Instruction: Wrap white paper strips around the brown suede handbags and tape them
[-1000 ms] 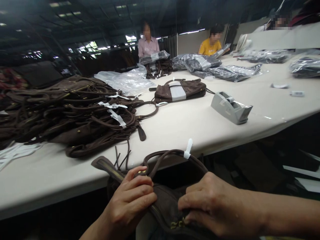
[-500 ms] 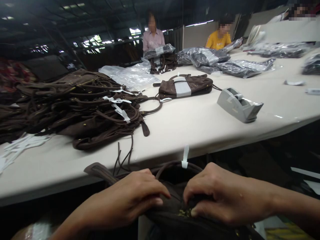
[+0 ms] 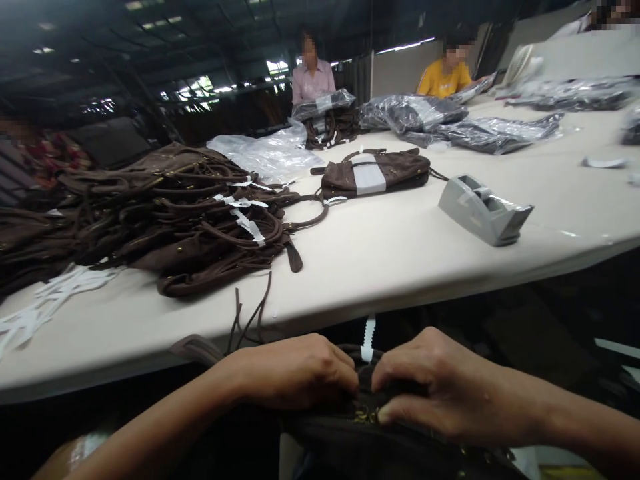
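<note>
A dark brown bag is in front of me, below the table's front edge, with brass-coloured metal pieces near its opening. My right hand pinches the bag's edge beside those pieces, thumb below and fingers above. Just to its left, my left hand has its fingers curled down on the top of the bag; the fingertips are hidden in the dark material. A white notched tag stands up from the bag's handle, behind the two hands.
A pale table carries a pile of brown bags, white strips, another brown bag, a grey tape dispenser and plastic-wrapped bags. Persons in pink and yellow are behind it.
My left hand has moved right and curled its fingers down, nearer to my right hand. The white tag on the handle sits lower. The view has shifted slightly left.
</note>
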